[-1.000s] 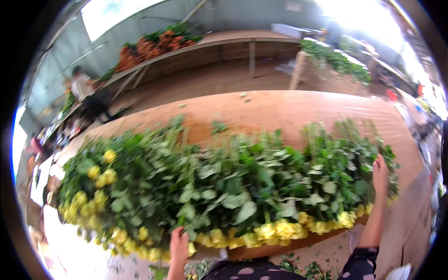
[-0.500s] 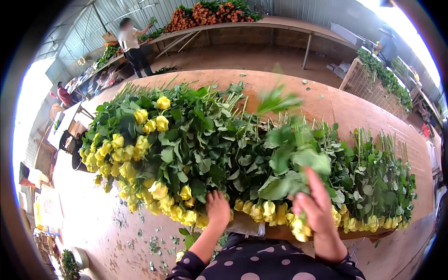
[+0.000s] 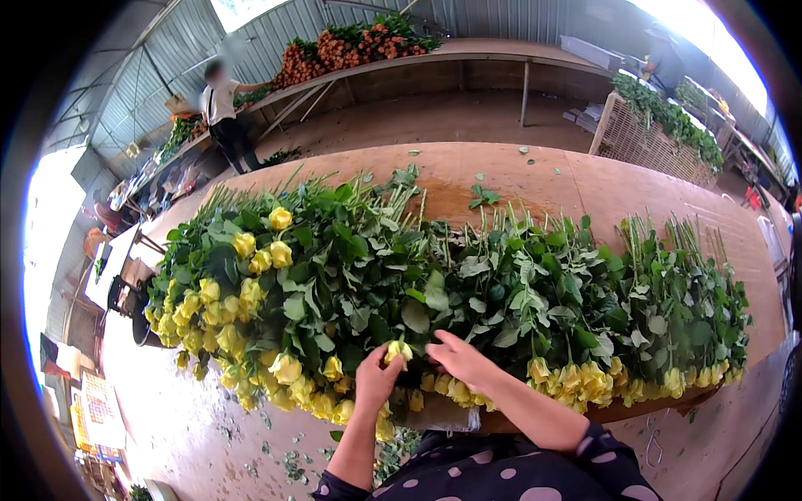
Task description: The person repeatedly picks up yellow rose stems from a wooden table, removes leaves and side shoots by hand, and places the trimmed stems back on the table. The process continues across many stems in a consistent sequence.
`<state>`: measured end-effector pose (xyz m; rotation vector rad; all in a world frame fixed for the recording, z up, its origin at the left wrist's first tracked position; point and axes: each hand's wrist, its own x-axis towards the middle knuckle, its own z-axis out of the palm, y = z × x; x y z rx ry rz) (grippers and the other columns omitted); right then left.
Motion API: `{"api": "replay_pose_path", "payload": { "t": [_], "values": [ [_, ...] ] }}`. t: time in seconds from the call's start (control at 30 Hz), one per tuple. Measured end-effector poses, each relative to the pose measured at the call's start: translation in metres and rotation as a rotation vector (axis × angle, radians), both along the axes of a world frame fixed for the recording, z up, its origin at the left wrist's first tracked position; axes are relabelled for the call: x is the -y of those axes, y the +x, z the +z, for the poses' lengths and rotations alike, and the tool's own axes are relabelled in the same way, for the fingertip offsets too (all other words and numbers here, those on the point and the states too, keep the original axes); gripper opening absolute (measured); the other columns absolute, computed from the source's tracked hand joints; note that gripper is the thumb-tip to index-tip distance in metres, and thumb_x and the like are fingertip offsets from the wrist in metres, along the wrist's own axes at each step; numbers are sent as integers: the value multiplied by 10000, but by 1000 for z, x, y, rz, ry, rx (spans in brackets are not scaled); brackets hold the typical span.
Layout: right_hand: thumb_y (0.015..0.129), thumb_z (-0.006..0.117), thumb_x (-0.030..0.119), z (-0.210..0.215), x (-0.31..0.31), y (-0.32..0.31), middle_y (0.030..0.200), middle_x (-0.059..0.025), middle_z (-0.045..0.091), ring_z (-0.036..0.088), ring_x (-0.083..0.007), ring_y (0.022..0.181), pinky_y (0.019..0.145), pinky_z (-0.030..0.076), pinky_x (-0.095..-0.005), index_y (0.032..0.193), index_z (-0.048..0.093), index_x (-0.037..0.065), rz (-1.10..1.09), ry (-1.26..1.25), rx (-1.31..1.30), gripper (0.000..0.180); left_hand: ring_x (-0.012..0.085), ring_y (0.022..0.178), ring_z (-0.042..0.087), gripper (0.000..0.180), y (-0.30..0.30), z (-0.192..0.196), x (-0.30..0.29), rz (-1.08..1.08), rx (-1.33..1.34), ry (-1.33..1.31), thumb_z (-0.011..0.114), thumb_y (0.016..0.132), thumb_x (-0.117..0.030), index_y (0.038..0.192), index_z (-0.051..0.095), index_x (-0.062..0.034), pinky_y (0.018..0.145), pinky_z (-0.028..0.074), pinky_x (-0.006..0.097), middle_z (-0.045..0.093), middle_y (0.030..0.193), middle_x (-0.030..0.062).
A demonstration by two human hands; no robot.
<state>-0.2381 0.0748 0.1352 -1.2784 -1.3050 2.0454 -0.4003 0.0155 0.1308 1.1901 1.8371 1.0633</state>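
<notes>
My left hand (image 3: pixel 376 381) is closed round the head of a yellow rose (image 3: pixel 399 354), at the near edge of the large leafy pile. Just to its right, my right hand (image 3: pixel 464 364) reaches in from the right with thumb and fingers apart, beside the rose's leaves. Nothing shows in its grasp, though the fingertips partly merge with the foliage. The big pile of yellow roses (image 3: pixel 286 367) lies to the left, blooms toward me. A smaller row of yellow roses (image 3: pixel 576 381) lies to the right, stems pointing away.
The wooden table (image 3: pixel 535 171) carries the roses and a loose leaf sprig (image 3: pixel 483 197). Beyond it, a long bench (image 3: pixel 493 52) holds orange flowers (image 3: pixel 351 50), with a person (image 3: pixel 222 108) beside it. A wicker basket (image 3: pixel 639 142) with greenery stands at the far right.
My right hand has let go of the leafy yellow rose it held and moved left. My left hand now grips a rose. A leaf sprig has landed on the table's far part.
</notes>
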Motion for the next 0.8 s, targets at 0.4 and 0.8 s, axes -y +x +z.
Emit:
{"api": "replay_pose_path", "payload": {
  "t": [0.4,0.8],
  "values": [
    [767,486,116,99,-1,92,834,-50,481,438,-116,701,622,388,-248,1012,431,10,-140,364,62,273,343,982,412,588,40,-84,40,-159,-1038,-322,544,723,-258,1198,310,-3,875,311,435,480,995,201],
    [834,430,131,81,19,71,963,-131,564,569,-162,783,645,467,-255,1122,437,10,35,658,115,312,177,659,565,305,-24,15,13,-38,393,-367,585,661,-102,921,486,23,580,473,270,554,765,95]
  ]
}}
